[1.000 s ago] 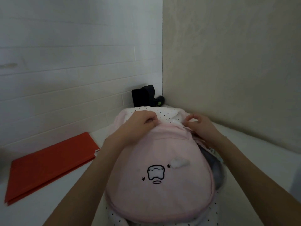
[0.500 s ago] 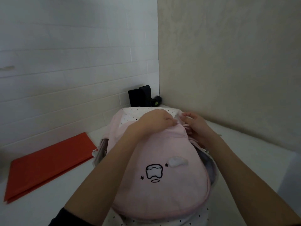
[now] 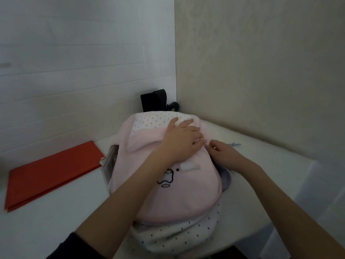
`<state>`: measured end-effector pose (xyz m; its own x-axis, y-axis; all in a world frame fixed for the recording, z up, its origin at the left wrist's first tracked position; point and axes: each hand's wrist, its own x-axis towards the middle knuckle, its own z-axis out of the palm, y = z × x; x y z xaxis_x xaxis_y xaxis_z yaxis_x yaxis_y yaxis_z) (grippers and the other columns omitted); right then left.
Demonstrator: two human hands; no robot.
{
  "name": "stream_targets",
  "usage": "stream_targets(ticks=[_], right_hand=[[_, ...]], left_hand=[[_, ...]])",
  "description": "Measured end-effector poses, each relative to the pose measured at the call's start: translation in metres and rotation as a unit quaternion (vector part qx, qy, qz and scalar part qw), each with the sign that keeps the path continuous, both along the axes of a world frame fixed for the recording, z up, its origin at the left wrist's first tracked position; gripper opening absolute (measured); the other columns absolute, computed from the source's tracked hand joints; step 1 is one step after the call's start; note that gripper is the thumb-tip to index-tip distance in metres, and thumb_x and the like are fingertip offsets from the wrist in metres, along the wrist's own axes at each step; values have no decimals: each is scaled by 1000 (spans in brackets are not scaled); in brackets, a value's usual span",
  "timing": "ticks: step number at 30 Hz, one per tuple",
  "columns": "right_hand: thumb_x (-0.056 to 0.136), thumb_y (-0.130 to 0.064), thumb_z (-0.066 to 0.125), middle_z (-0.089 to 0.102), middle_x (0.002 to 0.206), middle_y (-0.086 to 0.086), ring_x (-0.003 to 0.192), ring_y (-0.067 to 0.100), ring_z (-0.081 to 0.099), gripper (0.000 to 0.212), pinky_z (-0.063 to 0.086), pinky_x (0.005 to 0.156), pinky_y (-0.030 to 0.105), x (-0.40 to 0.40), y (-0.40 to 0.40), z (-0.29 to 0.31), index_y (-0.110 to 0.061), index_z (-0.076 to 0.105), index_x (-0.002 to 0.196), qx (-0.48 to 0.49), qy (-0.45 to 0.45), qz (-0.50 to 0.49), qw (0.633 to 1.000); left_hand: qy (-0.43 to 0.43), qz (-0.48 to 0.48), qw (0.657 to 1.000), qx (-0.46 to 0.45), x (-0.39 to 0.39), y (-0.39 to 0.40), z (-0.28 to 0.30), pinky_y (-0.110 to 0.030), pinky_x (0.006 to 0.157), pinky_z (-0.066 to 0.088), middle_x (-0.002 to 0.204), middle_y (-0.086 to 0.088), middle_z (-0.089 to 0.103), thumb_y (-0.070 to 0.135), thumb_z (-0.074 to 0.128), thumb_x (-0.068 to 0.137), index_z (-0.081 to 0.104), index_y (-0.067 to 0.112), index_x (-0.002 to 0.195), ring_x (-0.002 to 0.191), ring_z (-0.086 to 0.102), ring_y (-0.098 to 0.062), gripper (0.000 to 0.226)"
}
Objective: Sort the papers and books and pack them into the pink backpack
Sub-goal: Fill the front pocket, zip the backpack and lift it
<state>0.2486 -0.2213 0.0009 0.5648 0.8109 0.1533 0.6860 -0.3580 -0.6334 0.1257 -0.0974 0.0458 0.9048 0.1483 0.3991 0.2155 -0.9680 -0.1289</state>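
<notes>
Pink plush fills the middle of the white tabletop (image 3: 46,221), where the pink backpack (image 3: 186,193) lies on its back in the corner between two walls. A person's left hand (image 3: 182,140) rests flat on its upper flap, fingers straight. The right hand (image 3: 223,153) sits at the bag's right edge, fingers curled; what it pinches cannot be made out. A red folder (image 3: 50,172) lies to the left, near the bag, a black object (image 3: 154,100) behind it.

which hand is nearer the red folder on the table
Left. The left hand rests flat on top of the pink backpack, closer to the red folder; the right hand is at the backpack's far side.
</notes>
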Motion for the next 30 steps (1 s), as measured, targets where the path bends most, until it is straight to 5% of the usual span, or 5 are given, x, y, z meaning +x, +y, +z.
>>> stream_targets(ticks=[9, 15, 20, 24, 30], right_hand=[[82, -65, 30, 57, 59, 1, 55, 8, 51, 61, 40, 56, 32, -45, -101, 16, -14, 60, 70, -25, -156, -7, 987], [98, -37, 40, 49, 51, -3, 45, 12, 47, 42, 40, 49, 29, -80, -121, 2, -15, 51, 63, 57, 21, 55, 997], [100, -27, 41, 55, 47, 3, 39, 17, 54, 32, 41, 46, 17, -95, -122, 11, -15, 57, 75, 138, 101, 87, 981], [99, -21, 44, 56, 49, 4, 41, 20, 58, 27, 43, 45, 21, -121, -118, 16, -12, 54, 76, 158, 112, 111, 975], [94, -15, 54, 60, 66, -10, 62, 0, 55, 18, 42, 60, 13, -167, -110, 23, -17, 62, 77, 163, -6, 168, 972]], left_hand=[[20, 39, 999, -5, 5, 0, -9, -43, 112, 11, 142, 21, 45, 48, 27, 99, 48, 45, 131, 134, 33, -8, 39], [7, 23, 999, 24, 0, -26, -7, -44, 113, 8, 139, 13, 47, 34, 33, 100, 53, 31, 129, 134, 32, -11, 35], [-222, -25, 958, -179, -50, -83, -18, -33, 62, 37, 62, 6, 51, 40, 44, 90, 45, 21, 60, 64, 47, -16, 35], [-36, 37, 908, -416, -68, -92, -4, -20, 43, 42, 37, 1, 49, 63, 48, 85, 48, 16, 41, 34, 47, -10, 63], [126, 22, 837, -532, -93, -80, -1, -15, 50, 47, 52, -1, 64, 58, 62, 79, 65, 14, 58, 51, 60, -16, 49]])
